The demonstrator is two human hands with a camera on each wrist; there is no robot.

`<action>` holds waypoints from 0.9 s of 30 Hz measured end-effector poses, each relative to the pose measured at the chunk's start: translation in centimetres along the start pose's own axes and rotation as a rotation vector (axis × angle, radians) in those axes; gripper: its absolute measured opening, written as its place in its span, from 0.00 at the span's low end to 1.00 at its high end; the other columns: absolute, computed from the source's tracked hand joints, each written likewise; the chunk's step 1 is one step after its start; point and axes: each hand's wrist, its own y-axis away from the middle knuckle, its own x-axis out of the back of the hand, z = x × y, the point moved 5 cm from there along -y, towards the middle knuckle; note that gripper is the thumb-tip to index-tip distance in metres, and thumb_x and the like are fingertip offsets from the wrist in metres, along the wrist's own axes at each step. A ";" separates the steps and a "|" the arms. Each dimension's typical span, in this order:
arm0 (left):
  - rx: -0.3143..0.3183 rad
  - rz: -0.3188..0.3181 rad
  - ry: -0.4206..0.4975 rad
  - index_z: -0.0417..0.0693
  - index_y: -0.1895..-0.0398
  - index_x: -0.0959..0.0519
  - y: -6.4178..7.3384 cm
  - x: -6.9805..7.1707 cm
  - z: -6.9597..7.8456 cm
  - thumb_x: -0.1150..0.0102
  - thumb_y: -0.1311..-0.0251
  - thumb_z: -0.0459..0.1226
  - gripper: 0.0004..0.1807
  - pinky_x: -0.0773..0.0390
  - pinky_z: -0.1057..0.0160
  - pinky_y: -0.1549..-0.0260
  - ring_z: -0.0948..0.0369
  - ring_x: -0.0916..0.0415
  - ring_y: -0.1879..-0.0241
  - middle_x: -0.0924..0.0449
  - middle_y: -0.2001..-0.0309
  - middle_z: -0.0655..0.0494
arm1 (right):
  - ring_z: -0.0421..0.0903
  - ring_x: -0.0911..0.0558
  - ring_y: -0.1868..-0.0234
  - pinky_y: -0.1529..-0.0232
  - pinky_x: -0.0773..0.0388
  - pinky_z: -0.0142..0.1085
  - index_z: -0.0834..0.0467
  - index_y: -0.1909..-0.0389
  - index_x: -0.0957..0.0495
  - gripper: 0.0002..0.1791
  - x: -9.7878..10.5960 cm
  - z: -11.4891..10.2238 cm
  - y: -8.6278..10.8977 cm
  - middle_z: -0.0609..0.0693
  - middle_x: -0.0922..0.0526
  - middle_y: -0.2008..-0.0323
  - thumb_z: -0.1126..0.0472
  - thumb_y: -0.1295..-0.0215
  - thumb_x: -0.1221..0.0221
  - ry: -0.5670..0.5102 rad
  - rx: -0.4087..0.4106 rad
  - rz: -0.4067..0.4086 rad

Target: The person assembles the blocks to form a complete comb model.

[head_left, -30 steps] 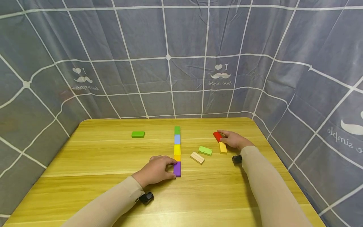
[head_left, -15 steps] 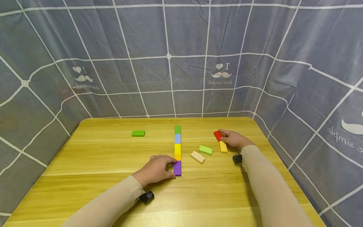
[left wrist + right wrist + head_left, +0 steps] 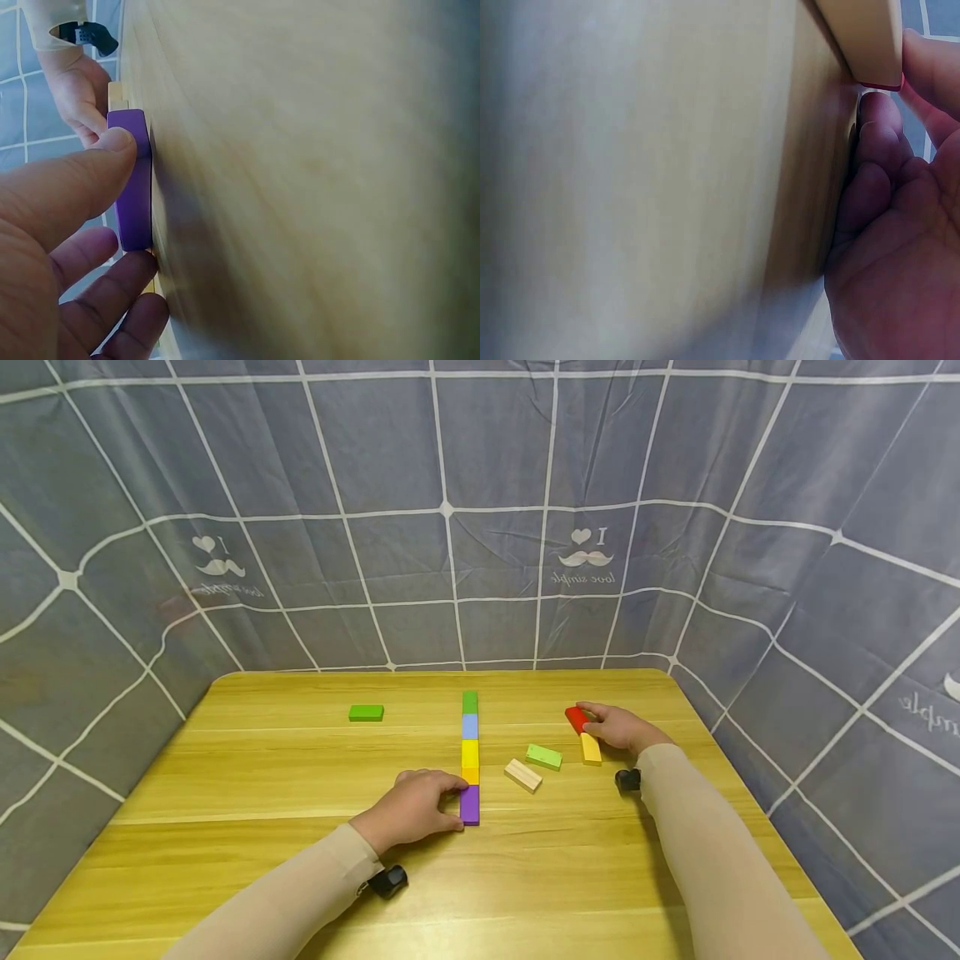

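In the head view my left hand [image 3: 411,808] pinches a purple block [image 3: 469,806] at the near end of a straight row. Its thumb lies on one end of that block [image 3: 133,187] in the left wrist view, with fingertips by the other end. Beyond it in the row come a yellow block [image 3: 470,756], a light blue block [image 3: 470,727] and a dark green block [image 3: 470,702]. Over to the right, my right hand [image 3: 618,729] holds a red block [image 3: 576,719] between thumb and fingers. An orange-yellow block [image 3: 591,750] adjoins its near end; only a red edge shows in the right wrist view.
Between the row and my right hand lie a light green block [image 3: 543,757] and a plain wood block [image 3: 522,775]. Another green block [image 3: 366,713] sits back left on the wooden table [image 3: 262,760]. A grey checked curtain [image 3: 390,560] surrounds the table.
Both hands stay where they were and the blocks keep their places. The head view shifts only slightly, and the curtain at the right moves a little.
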 end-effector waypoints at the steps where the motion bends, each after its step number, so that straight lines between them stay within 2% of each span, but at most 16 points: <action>1: 0.000 -0.001 0.000 0.48 0.38 0.16 0.1 0.0 0.0 0.20 0.44 0.47 0.31 0.32 0.44 0.37 0.50 0.19 0.36 0.13 0.40 0.55 | 0.62 0.23 0.37 0.26 0.35 0.62 0.54 0.16 0.45 0.35 -0.1 0.0 0.1 0.73 0.28 0.30 0.52 0.18 0.48 -0.002 -0.003 0.002; 7: -0.002 -0.004 0.006 0.48 0.38 0.16 0.6 0.1 0.0 0.20 0.44 0.46 0.30 0.33 0.42 0.35 0.49 0.19 0.36 0.12 0.41 0.54 | 0.63 0.23 0.35 0.26 0.35 0.62 0.52 0.16 0.45 0.35 -0.5 -0.1 0.8 0.71 0.26 0.30 0.51 0.18 0.48 0.006 -0.021 0.016; 13: -0.009 -0.006 0.010 0.47 0.38 0.16 1.1 0.1 -0.2 0.20 0.44 0.46 0.31 0.33 0.42 0.35 0.50 0.18 0.38 0.12 0.42 0.55 | 0.62 0.22 0.37 0.29 0.31 0.58 0.53 0.16 0.45 0.35 -1.0 -0.3 1.4 0.72 0.28 0.29 0.53 0.18 0.48 -0.048 -0.027 0.016; 20: -0.005 -0.007 0.010 0.46 0.37 0.17 1.1 0.3 0.0 0.21 0.44 0.46 0.31 0.34 0.43 0.34 0.51 0.17 0.38 0.12 0.41 0.55 | 0.66 0.26 0.31 0.25 0.37 0.64 0.52 0.16 0.45 0.35 -0.8 -0.4 1.4 0.72 0.28 0.29 0.51 0.18 0.48 0.028 -0.022 0.018; 27: 0.001 -0.017 0.016 0.47 0.35 0.18 1.0 0.7 -0.6 0.23 0.41 0.49 0.33 0.35 0.42 0.31 0.52 0.19 0.35 0.14 0.38 0.55 | 0.67 0.27 0.29 0.24 0.38 0.64 0.53 0.16 0.45 0.35 -0.8 -0.3 1.3 0.72 0.29 0.28 0.51 0.18 0.48 0.024 -0.018 0.018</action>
